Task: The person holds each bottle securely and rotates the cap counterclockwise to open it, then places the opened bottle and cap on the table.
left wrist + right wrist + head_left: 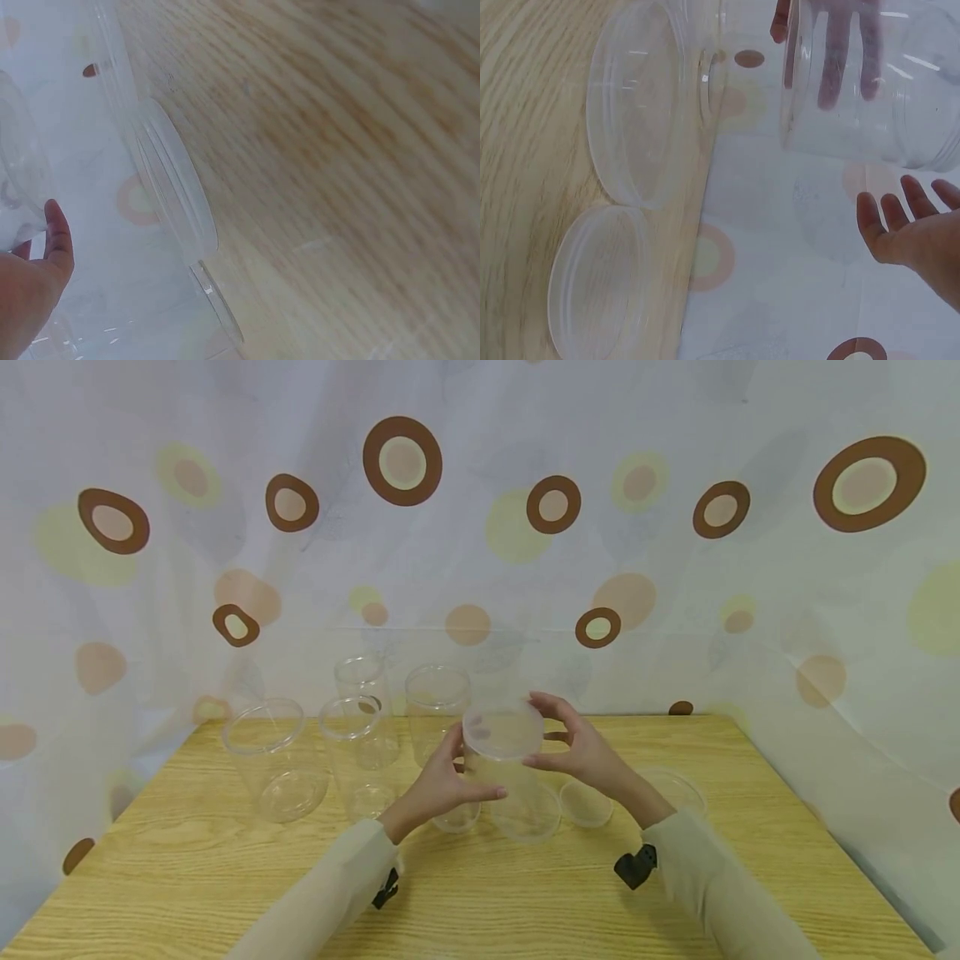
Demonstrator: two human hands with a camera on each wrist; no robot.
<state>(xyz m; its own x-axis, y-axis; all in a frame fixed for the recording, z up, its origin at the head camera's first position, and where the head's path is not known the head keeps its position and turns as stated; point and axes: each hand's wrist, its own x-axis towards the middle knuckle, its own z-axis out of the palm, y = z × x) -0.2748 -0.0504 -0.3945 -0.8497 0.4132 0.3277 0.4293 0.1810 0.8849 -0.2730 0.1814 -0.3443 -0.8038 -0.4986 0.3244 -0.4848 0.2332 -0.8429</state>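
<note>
A clear plastic jar with a frosted lid on top is held upright above the table. My left hand grips it from the left, thumb across the front; its fingers show through the clear wall in the right wrist view. At the lid's right edge is my right hand, its fingers spread and loosely bent around the rim. In the right wrist view, the right hand's fingertips stand just off the jar. The left wrist view shows only part of the left hand beside the jar.
Several clear open jars stand at left and back, including a wide jar, a narrower jar and a back jar. Frosted lids lie near the hands: a large lid, a smaller lid, another lid. A patterned curtain hangs behind.
</note>
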